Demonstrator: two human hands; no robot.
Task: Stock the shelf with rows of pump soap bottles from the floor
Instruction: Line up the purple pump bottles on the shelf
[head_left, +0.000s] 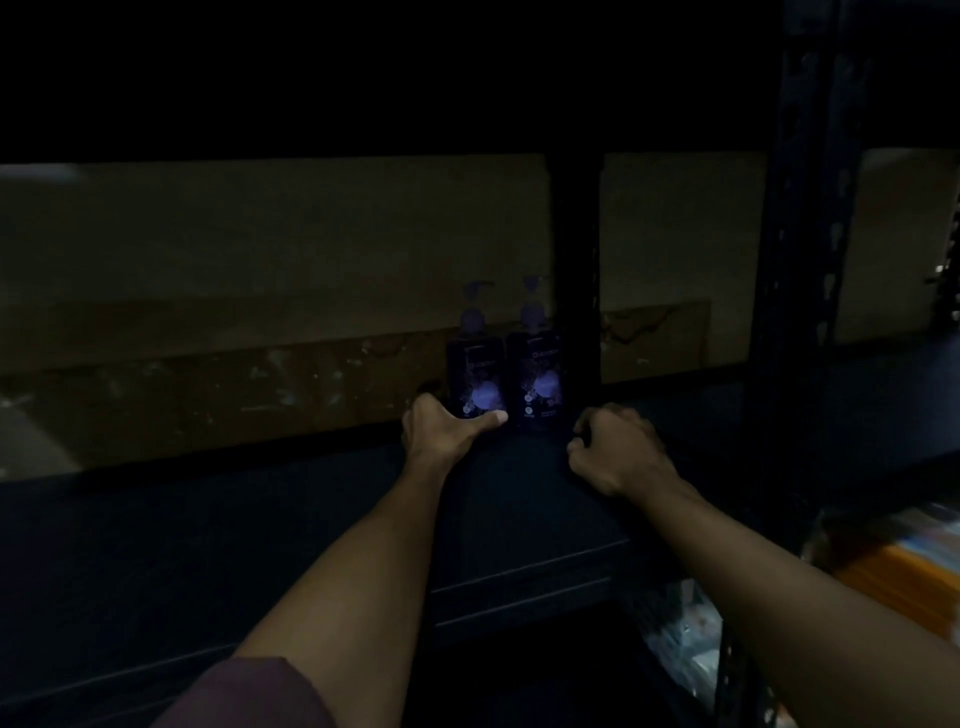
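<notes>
Seating a pump bottle at the back of the shelf (260, 519), beside its neighbour.

My left hand (441, 426) grips the left bottle (475, 364) low down, thumb across its front, fingers wrapped behind. It stands upright, touching or nearly touching the right bottle (537, 364), which sits against the dark upright post (574, 260). My right hand (613, 449) rests near that bottle's base with its fingers clenched on nothing I can see (the light is poor). I judge the row barely begun. Next I should let go cleanly without tipping either bottle, then reach down to the floor for more.
</notes>
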